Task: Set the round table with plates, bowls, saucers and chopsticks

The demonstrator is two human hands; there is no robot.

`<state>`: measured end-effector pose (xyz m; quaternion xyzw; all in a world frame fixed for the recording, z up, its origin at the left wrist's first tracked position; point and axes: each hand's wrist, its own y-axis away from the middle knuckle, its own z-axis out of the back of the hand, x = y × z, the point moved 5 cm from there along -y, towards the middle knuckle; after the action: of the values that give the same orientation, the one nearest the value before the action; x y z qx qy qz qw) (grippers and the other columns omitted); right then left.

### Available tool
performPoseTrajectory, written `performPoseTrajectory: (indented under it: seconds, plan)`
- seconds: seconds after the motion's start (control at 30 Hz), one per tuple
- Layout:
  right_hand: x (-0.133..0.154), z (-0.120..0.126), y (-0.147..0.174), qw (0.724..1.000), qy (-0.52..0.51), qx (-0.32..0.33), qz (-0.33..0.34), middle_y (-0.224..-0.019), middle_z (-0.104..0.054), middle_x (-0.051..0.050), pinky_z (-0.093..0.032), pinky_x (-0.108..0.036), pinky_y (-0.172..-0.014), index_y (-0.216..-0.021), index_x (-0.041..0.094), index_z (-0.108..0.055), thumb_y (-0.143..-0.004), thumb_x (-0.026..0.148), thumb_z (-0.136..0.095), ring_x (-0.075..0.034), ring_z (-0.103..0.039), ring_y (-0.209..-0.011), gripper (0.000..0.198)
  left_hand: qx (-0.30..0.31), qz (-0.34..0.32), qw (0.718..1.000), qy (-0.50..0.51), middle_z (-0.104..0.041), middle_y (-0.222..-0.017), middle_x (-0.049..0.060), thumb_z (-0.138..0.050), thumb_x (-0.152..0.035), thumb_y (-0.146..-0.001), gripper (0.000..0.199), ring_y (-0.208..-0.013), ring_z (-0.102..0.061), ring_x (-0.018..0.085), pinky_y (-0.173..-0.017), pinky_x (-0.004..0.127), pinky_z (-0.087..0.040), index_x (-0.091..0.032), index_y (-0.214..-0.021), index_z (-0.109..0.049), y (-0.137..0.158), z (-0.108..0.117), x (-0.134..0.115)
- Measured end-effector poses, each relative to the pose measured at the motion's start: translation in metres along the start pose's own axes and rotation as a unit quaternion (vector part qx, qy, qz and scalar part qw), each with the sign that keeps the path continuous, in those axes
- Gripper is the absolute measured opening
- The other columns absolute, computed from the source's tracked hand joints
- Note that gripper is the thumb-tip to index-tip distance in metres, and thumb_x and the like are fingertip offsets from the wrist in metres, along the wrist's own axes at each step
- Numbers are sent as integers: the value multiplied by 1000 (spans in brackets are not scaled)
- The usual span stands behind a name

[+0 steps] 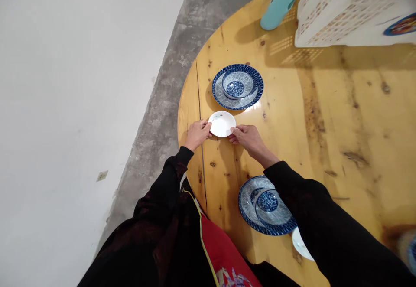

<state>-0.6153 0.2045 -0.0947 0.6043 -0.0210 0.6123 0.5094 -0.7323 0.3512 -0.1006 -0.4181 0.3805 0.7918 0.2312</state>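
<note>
I have a small white dish (222, 124) in both hands, close to the curved left edge of the wooden counter (325, 105). My left hand (199, 133) has its grip on the left side of the rim, and my right hand (248, 138) grips the other side, with both thumbs up at the rim. I can't quite tell if the dish sits on the wood or is just above it. Just past it, on the side of the far edge, is a blue and white plate (218, 94) with a bowl (235, 88) on it. Toward the near edge is a second plate (248, 217) with its own bowl (267, 201). My right sleeve (302, 196) hides part of that plate, and part of another white dish (301, 246) beside it. Over by the far edge are a light blue tube (282, 5) and a white crate (341, 22) full of little holes.
</note>
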Motion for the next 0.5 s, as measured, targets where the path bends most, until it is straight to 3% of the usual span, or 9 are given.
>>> performPoseTrajectory:
  seconds: [0.1,0.23,0.37,0.5]
  plan:
    - [-1,12,6,1000,-2,-7,9,-63,-66,-5,-50,-18,-51,-68,12,-66,-93,16,-59,-11,-62,-52,26,-34,-14,999,8,-67,-68,2,-51,-38,-93,28,-61,-68,13,-59,22,-49,-18,-73,-56,0,13,5]
    - [-12,47,31,998,-37,-37,22,-70,-70,-6,-54,-21,-56,-75,13,-68,-88,23,-65,-13,-65,-58,16,-121,-20,992,20,-70,-75,3,-50,-36,-92,26,-60,-66,11,-61,21,-49,-18,-75,-56,10,54,20]
    - [-34,92,78,989,-91,-118,15,-76,-71,-7,-60,-32,-69,-84,18,-72,-77,42,-75,-18,-68,-67,25,-173,6,984,33,-69,-74,2,-50,-31,-88,18,-60,-65,11,-61,21,-50,-18,-82,-62,39,95,47]
    - [-61,127,140,967,-125,-221,-8,-87,-71,-10,-58,-49,-94,-88,26,-70,-68,58,-77,-28,-71,-83,38,-189,53,980,22,-69,-73,2,-51,-34,-85,21,-58,-65,11,-59,21,-49,-18,-82,-63,77,114,77]
